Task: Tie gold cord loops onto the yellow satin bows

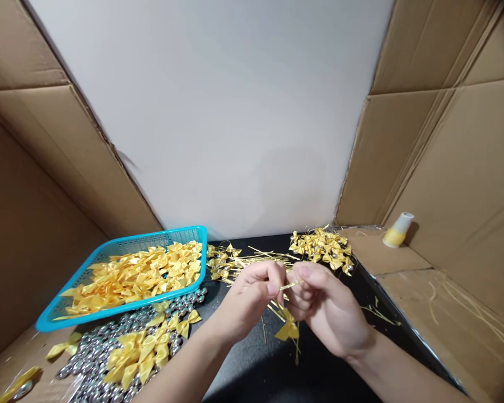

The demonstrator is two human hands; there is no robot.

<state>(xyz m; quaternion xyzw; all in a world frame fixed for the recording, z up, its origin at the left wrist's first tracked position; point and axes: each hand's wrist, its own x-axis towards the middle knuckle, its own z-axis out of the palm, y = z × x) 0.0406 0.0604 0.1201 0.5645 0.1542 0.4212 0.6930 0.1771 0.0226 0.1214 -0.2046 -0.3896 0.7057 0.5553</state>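
My left hand and my right hand meet over the black work surface, both closed in a pinch. A short length of gold cord runs between the fingertips of the two hands. Just below them hangs a yellow ribbon bow, partly behind the fingers; how it joins the cord is hidden. Behind the hands lie several loose gold cords, spread across the black surface.
A blue basket full of yellow bows stands at left. Silver beads and a loose heap of bows lie before it. Bows with beads are piled at back right. A yellow-and-white cone stands by the cardboard wall.
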